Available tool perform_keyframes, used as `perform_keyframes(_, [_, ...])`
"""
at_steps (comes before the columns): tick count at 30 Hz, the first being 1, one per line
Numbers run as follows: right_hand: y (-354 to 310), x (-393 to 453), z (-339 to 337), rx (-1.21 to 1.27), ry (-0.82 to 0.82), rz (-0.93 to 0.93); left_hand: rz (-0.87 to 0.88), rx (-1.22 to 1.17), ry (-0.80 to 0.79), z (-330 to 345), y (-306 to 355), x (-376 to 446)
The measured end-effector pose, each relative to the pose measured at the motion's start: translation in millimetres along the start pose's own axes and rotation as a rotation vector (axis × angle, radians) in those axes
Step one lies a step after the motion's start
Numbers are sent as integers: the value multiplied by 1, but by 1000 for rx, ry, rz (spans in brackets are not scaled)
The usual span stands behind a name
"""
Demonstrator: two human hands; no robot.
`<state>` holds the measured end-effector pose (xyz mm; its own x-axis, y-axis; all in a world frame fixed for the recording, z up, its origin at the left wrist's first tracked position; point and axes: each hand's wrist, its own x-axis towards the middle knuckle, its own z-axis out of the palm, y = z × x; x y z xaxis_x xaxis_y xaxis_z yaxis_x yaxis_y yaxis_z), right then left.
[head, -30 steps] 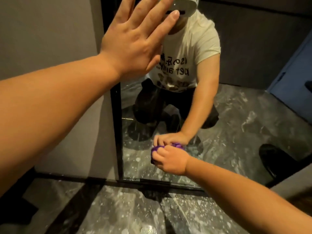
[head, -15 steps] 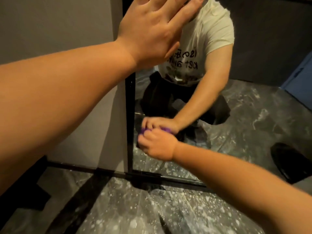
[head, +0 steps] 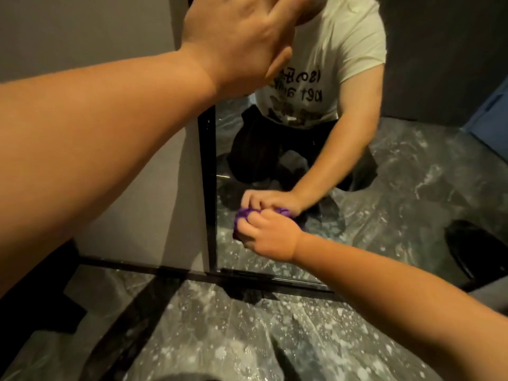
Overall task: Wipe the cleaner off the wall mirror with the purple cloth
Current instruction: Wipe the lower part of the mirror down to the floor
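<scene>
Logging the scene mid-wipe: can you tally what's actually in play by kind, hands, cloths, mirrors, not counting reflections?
Hands: 2, the left hand flat and high by the mirror's edge, the right hand gripping the cloth
Cloths: 1, the purple cloth against the glass
Mirrors: 1, the wall mirror
Total: 4

1. We see a dark marble-patterned floor [head: 225,339] with white speckles.
2. We see a plain grey wall [head: 90,31] at left.
3. We note a black baseboard [head: 121,264] where wall meets floor.
</scene>
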<state>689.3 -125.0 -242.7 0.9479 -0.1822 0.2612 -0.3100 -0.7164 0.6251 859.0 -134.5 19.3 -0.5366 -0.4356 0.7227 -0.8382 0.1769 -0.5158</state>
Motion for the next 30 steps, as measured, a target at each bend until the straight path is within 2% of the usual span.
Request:
perform_keyframes(1, [-17, -19, 22, 16, -137, -68, -3, -46, -38, 0, 1, -1])
perform_keyframes(3, [-35, -58, 44, 80, -269, -64, -50, -171, -104, -2, 3, -1])
perform_keyframes(4, [-39, -75, 44, 125, -304, -5, -54, -200, -115, -4, 4, -1])
perform_keyframes(6, [-35, -104, 29, 196, -273, 160, -47, -224, -90, -6, 5, -2])
perform_keyframes(8, [-13, -120, -4, 220, -120, 471, -19, -178, -21, -4, 6, -1])
perform_keyframes(10, [23, -131, -41, 218, 91, 772, -95, -69, 52, 1, 10, -2])
perform_keyframes(13, [80, -137, -95, 30, 519, 1024, -182, -106, 69, 9, 36, -8])
perform_keyframes(15, [103, -130, -100, -58, 639, 1160, -141, -150, 72, 14, 61, -18])
perform_keyframes(17, [91, -114, -76, -91, 646, 1155, -109, -158, 105, 22, 80, -28])
perform_keyframes(18, [72, -110, -56, -38, 576, 1089, -111, -161, 116, 26, 89, -32])
perform_keyframes(21, [-10, -131, 3, 49, 121, 695, -91, -168, 120, 39, 114, -47])
perform_keyframes(22, [-28, -146, 13, 83, 12, 668, -74, -163, 120, 45, 120, -55])
perform_keyframes(24, [-31, -171, 10, 172, -71, 822, -39, -140, 127, 56, 123, -68])
perform_keyframes(26, [-4, -182, -18, 153, 36, 989, -28, -117, 142, 62, 123, -72])
perform_keyframes(30, [98, -164, -95, -105, 546, 1092, -40, -126, 175, 63, 123, -71])
